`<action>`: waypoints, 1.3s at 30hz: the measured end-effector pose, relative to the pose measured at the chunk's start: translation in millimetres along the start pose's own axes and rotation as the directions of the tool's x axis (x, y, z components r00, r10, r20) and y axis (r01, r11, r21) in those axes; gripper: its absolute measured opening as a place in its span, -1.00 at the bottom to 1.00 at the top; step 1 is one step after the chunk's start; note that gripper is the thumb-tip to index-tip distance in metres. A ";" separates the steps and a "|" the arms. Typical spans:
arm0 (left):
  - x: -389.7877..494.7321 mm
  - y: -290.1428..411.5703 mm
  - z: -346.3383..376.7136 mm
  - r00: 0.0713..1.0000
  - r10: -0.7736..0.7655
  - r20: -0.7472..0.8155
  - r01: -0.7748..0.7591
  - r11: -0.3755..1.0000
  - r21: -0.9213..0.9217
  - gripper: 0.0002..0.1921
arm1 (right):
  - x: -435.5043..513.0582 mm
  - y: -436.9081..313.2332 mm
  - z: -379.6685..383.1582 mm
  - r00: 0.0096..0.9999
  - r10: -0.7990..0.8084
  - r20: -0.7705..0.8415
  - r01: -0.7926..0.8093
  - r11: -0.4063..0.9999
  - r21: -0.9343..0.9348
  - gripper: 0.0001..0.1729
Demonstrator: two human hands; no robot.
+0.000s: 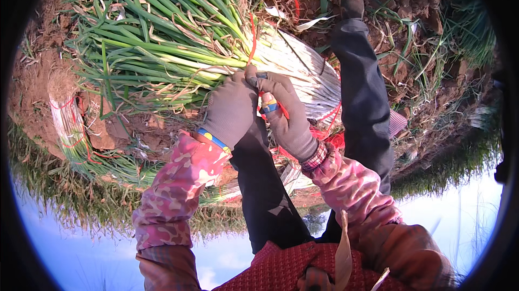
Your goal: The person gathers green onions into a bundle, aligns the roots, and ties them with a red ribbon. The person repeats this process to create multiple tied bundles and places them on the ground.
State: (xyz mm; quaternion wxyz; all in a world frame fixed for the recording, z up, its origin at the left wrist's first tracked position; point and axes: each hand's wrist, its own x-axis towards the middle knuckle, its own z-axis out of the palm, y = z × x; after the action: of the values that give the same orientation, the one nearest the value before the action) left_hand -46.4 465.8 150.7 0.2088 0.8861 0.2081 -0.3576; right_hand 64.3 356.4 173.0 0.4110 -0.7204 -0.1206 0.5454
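A large bundle of green onions point(300, 61) lies before me, green leaves to the left and white stalks to the right. A red plastic tie point(254, 39) passes over its middle. My left hand point(233, 106), in a grey-brown knit glove, is closed on the tie at the bundle's near side. My right hand point(286, 114), gloved alike with a bare, taped fingertip showing, meets it there; its fingers are also closed on the red tie, and a red end shows by its thumb. The exact knot or crossing is hidden by the fingers.
On the soil at the left lies another tied bundle of green onions point(69, 122). Red ties point(330, 139) lie in a heap beside my leg. My two legs point(359, 80) stand apart near the bundle. Loose leaves and clods cover the ground at upper right.
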 end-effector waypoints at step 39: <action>62.6 -57.9 30.3 0.975 0.218 -0.053 -0.220 0.886 -0.408 -0.61 | -14.2 -12.5 -18.9 0.865 0.346 0.363 -0.143 0.865 -0.481 -0.68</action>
State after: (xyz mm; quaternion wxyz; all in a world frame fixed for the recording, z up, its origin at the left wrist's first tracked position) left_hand -51.8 511.7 72.9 0.4287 0.8411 0.1780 -0.2776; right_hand 79.1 346.8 193.0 0.1258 -0.6623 -0.2345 0.7004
